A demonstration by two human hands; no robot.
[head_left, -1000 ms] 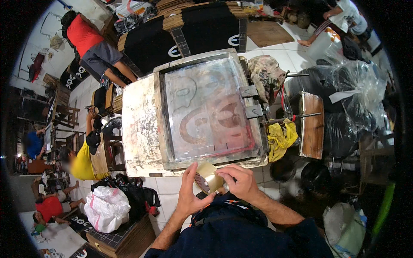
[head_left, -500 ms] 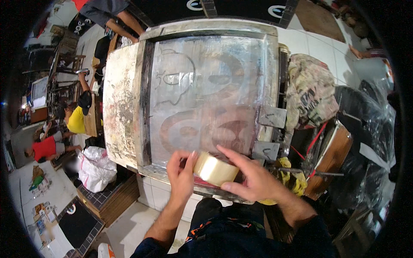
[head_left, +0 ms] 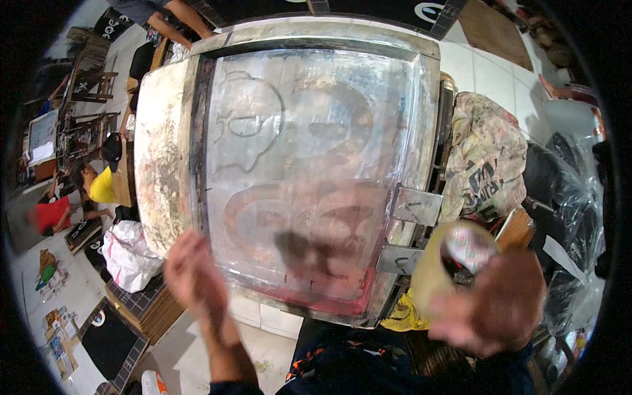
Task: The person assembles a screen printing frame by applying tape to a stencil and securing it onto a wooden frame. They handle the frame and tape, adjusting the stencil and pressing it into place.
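Observation:
A large screen-printing frame (head_left: 192, 151) lies before me, its translucent mesh (head_left: 309, 164) marked with curved cartoon-like shapes and reddish along the near edge. At the near right, my right hand (head_left: 497, 306) is closed around a wide roll of pale yellow tape (head_left: 429, 266), which is tilted so its core opening shows. My left hand (head_left: 196, 273) is raised by the frame's near left corner, blurred by motion, its fingers bunched together. Whatever lies between those fingertips cannot be made out. A dark hand-like shadow falls on the mesh between my hands.
Two metal plates (head_left: 417, 205) sit on the frame's right side. Beyond them lie a stained cloth (head_left: 484, 158) and a yellow cloth (head_left: 405, 315). A stained white board (head_left: 161, 158) juts out at left, near a white sack (head_left: 131, 257). Several people work at far left.
My hands have moved apart, the left one leftward and the right one rightward with the tape roll. The roll has left the frame's near edge and turned. The view has shifted slightly.

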